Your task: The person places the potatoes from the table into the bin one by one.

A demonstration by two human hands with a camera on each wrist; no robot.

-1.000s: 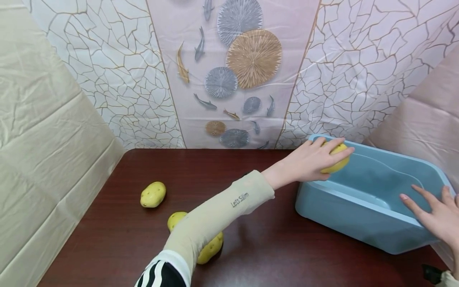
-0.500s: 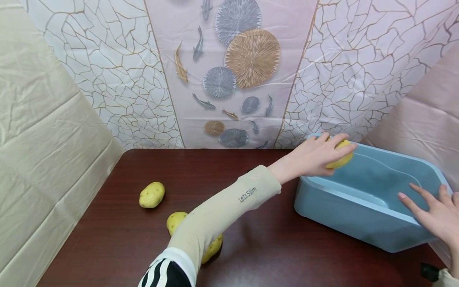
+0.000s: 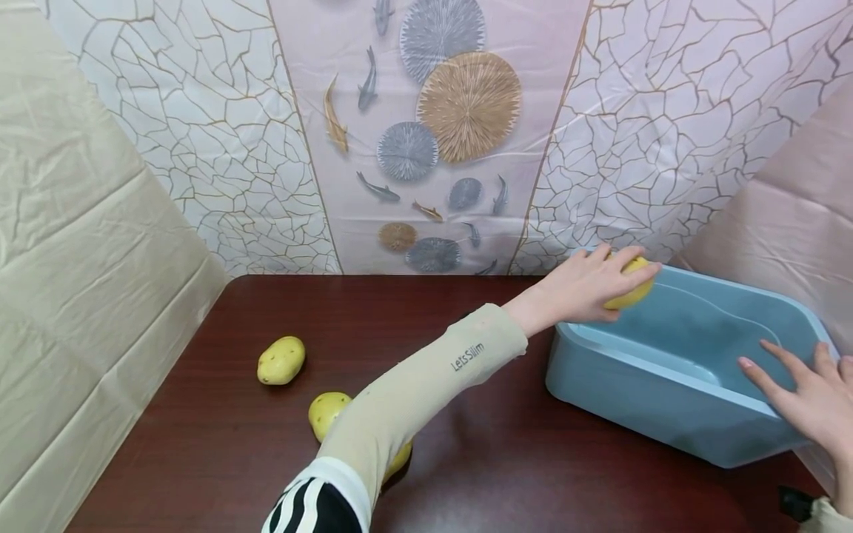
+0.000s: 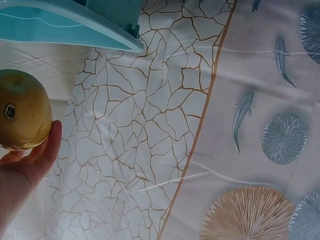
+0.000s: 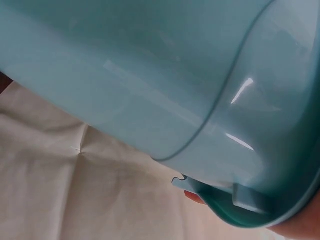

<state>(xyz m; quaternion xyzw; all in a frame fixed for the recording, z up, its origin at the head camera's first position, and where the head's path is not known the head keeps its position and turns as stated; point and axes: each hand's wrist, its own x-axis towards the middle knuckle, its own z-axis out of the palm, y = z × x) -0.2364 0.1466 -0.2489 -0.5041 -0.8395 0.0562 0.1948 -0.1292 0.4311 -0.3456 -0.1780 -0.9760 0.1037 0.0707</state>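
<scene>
My left hand [image 3: 576,290] grips a yellow potato [image 3: 633,287] over the far left end of a light blue plastic bin [image 3: 640,377]. In the left wrist view the fingers [image 4: 47,150] curl under the potato [image 4: 25,107], and the bin's rim [image 4: 100,31] shows above. At the bin's right end, my right hand [image 3: 809,400] rests at the near rim with its fingers spread and fairly straight over the inside. The right wrist view is mostly filled by the bin's smooth wall [image 5: 150,85], with a fingertip [image 5: 194,197] showing just past the rim.
On the dark red-brown table [image 3: 480,451] lie a potato [image 3: 281,360] at the left and another potato [image 3: 326,411] nearer me. A third potato [image 3: 400,457] is mostly hidden by my left sleeve [image 3: 413,396]. A patterned cloth [image 3: 426,215] hangs behind the table.
My left hand has moved slightly right and up with the potato, its sleeve covering more of the nearest potato. The right hand and the bin look nearly the same.
</scene>
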